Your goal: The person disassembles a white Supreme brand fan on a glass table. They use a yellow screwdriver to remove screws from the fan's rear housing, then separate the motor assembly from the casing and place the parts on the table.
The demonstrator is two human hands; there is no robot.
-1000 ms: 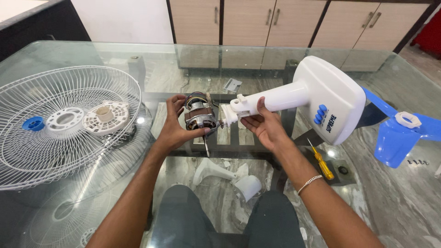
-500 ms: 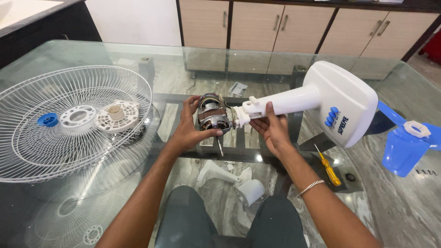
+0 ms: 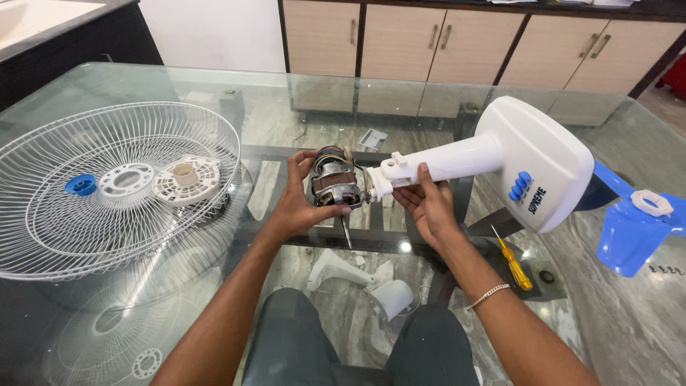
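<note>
My left hand [image 3: 299, 206] grips a bare fan motor [image 3: 334, 181] with copper windings, coloured wires and a thin shaft pointing down. My right hand [image 3: 427, 207] holds from below the neck of a white fan stand [image 3: 493, 159], whose wide base with blue buttons points up to the right. The neck's end touches the motor's right side. Both are lifted a little above the glass table [image 3: 214, 86].
A white wire fan guard [image 3: 107, 186] with a blue cap and white plastic discs lies at the left. A blue fan blade [image 3: 629, 225] with a white nut is at the right edge. A yellow screwdriver [image 3: 513, 261] lies near my right forearm. White plastic parts [image 3: 357, 279] show beneath the glass.
Both hands with the motor and stand have shifted a little right in view as the camera moved. The grips are unchanged.
</note>
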